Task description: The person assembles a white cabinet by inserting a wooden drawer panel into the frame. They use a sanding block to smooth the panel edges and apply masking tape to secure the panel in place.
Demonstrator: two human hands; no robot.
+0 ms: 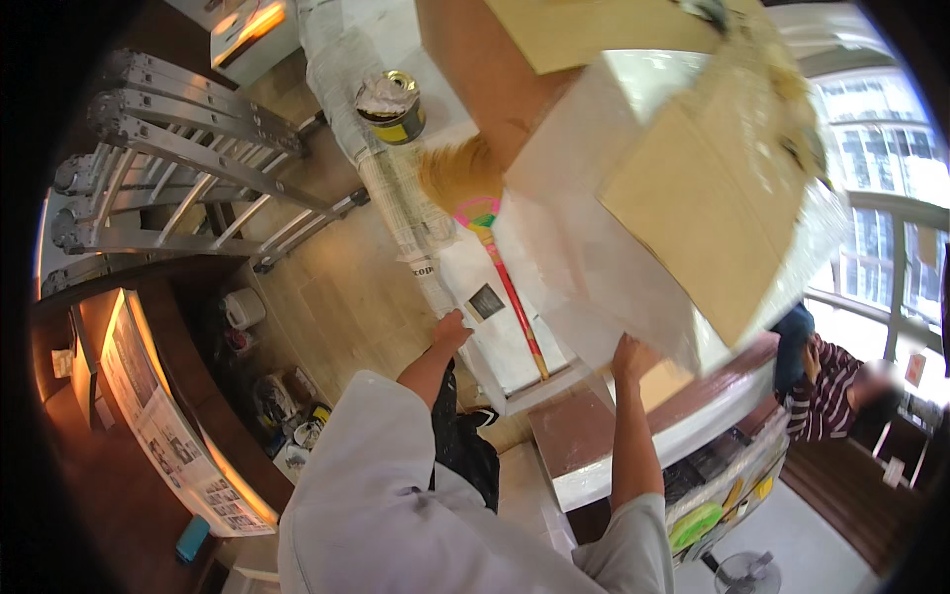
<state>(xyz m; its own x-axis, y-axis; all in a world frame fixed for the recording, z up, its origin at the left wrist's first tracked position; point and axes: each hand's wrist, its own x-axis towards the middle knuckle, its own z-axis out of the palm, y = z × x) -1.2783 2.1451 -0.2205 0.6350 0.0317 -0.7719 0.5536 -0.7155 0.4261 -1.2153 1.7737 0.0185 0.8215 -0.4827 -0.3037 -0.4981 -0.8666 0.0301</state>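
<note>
White wrapping (pixel 584 188): in front and to the right, angled over the pale covered surface (pixel 455 272); glossy in places, loose-looking along the lower side.
Right hand (pixel 633 358): at the lower edge of the wrapping, fingers curled in; touching or very near, firmness of any grip impossible to tell.
Left hand (pixel 452 331): at the near edge of the covered surface, fingers bent, part closed; any hold on the cover impossible to tell.
Weight: wrapping probably light by itself; bulk beneath probably too heavy for one hand.
Stiffness: likely soft and floppy along free edges, firmer against the box-like form.
Surface: film probably slippery, easily torn by a sharp pinch.
Best hold: lower edge, gathered in a full fist, hands well apart for even tension.
Cardboard (pixel 712 208): tan sheet atop the wrapping; apparently stiff, perhaps prone to sliding.
Broom (pixel 496 259): straw head, red handle, lying on the covered surface between the left hand and the wrapping.
Tin (pixel 391 111): farther back, crumpled material on top; possible tipping risk from a tugged cover.
</note>
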